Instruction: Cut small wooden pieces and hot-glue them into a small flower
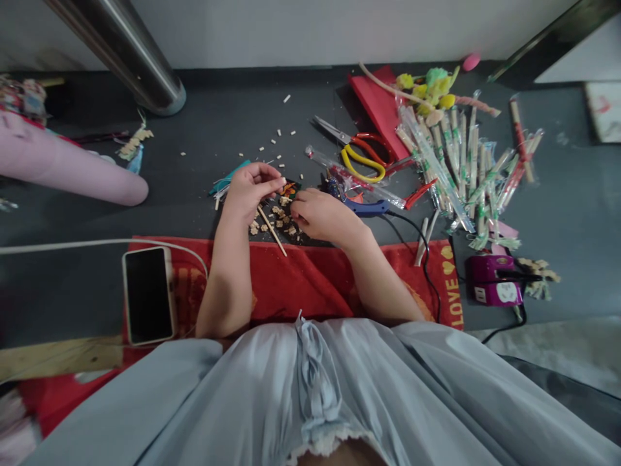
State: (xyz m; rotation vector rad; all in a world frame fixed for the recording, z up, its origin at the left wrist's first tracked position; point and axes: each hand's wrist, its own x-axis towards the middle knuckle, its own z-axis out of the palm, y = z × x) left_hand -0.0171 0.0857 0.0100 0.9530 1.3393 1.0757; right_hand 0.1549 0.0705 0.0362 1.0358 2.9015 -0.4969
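My left hand (255, 188) has thumb and forefinger pinched together beside a small dark piece with an orange pattern (290, 189). Whatever sits in that pinch is too small to name. On the other side of the same piece, my right hand (320, 213) rests low with curled fingers, and its fingertips are partly hidden. Several small pale wooden bits (280, 212) lie under and between the hands. A thin wooden stick (272, 231) slants across them towards the red cloth. Just right of my right hand lies a blue-handled glue gun (366, 207) with a black cord.
Scissors with red and yellow handles (361, 152) lie behind the hands. Wrapped stick bundles (466, 162) pile up at right, near a purple power socket (495, 279). A phone (149, 294) rests on the red towel (301, 278). A metal post (130, 55) stands at back left.
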